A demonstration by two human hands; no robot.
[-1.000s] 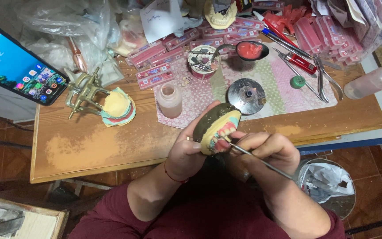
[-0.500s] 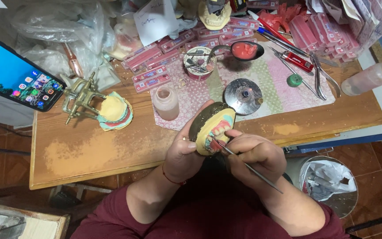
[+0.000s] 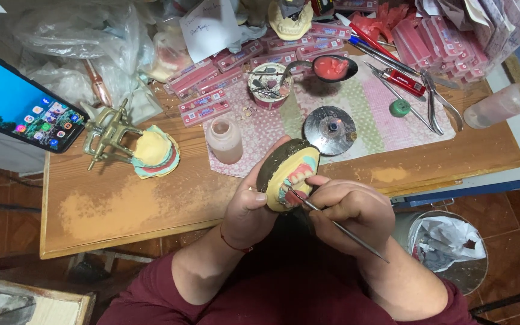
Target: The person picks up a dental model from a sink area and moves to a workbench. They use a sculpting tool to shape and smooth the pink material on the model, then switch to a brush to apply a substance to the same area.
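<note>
- Left hand point(image 3: 249, 210) grips a yellow dental cast point(image 3: 289, 174) with pink gum wax, held just above the wooden table's point(image 3: 127, 204) front edge
- Right hand point(image 3: 347, 207) pinches a thin metal tool point(image 3: 338, 225), tip touching the cast's teeth
- Small plastic bottle point(image 3: 224, 139) stands near
</note>
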